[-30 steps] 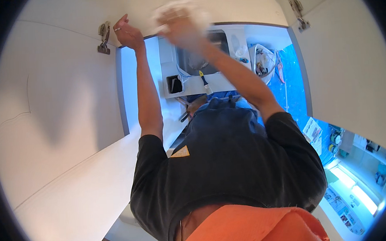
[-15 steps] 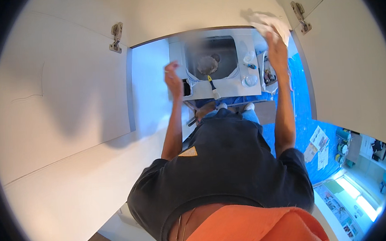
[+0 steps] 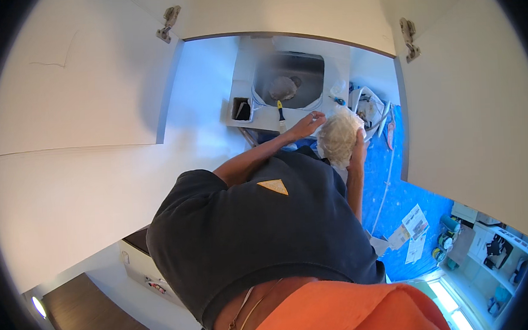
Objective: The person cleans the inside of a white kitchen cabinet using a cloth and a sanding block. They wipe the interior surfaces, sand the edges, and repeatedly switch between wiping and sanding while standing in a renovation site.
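Observation:
My left hand [image 3: 308, 124] is beside a crumpled cream cloth [image 3: 337, 137], its fingers loosely bent and apart, holding nothing that I can see. My right hand [image 3: 357, 147] grips that cloth along its right side, in front of my body. Above them is a sink with a steel basin [image 3: 307, 73], with a pale crumpled lump [image 3: 282, 87] lying in it. A yellow-handled paintbrush [image 3: 281, 117] lies across the front ledge, and a small dark-lined container [image 3: 241, 111] stands to its left. A small blue-handled tool [image 3: 339, 101] is on the right ledge.
Open white cabinet doors [image 3: 464, 118] with metal hinges [image 3: 410, 41] flank me, under a panel [image 3: 285, 8]. A white bucket [image 3: 368, 109] holding tools stands right of the sink. Blue sheeting [image 3: 381, 183] with papers [image 3: 414, 223] covers the right side. A shelf unit [image 3: 507, 251] is at lower right.
Both hands have come down from the upper panel to in front of my body. The cloth in my right hand moved down with it, and my left hand moved right toward it.

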